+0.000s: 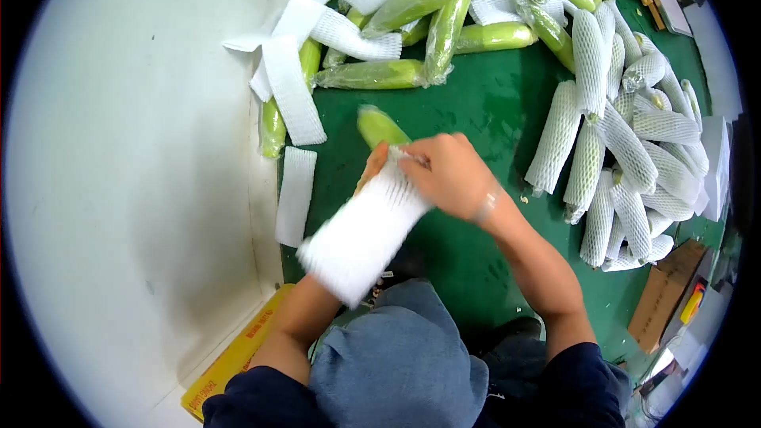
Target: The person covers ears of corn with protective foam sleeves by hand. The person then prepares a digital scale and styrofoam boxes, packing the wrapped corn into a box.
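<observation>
While right hand [453, 176] pinches foam sleeve [366, 230], left hand's [372, 166] hold unclear; green surface [491, 103] beside white wall [143, 150].

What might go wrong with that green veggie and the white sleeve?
The white sleeve might tear where the right hand pinches its end. The green vegetable pokes out past the sleeve, so it might slip. The sleeved vegetables lie heaped, so some might roll if bumped.

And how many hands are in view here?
2. The right hand grips the upper end of the white foam sleeve; the left hand, mostly hidden by that sleeve, shows just below the green vegetable.
</observation>
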Tool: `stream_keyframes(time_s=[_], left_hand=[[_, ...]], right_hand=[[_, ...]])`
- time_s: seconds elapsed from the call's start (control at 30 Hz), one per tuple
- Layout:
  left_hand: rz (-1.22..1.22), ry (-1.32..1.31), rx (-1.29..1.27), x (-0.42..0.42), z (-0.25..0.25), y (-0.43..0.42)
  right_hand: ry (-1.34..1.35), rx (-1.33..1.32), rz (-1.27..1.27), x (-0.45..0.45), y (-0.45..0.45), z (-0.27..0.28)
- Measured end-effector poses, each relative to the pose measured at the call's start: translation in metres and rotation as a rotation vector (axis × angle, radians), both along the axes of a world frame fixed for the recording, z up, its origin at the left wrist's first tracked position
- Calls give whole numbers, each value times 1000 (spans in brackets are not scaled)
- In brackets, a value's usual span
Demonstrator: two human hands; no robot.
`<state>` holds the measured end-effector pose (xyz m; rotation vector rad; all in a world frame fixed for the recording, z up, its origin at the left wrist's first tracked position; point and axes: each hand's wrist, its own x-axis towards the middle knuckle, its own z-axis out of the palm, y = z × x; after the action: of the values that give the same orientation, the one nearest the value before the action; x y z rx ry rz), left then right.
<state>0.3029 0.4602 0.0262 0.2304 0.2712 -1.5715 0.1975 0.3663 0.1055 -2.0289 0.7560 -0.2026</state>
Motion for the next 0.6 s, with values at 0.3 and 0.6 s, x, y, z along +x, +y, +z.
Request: stream_keyframes(time_s=[0.3, 0.6], left_hand=[[-89, -607, 565, -8, 12, -10], [-75, -840, 589, -14, 27, -52]], right_hand=[[-302, 574, -520, -15, -2, -12], [-296, 807, -732, -34, -9, -69]])
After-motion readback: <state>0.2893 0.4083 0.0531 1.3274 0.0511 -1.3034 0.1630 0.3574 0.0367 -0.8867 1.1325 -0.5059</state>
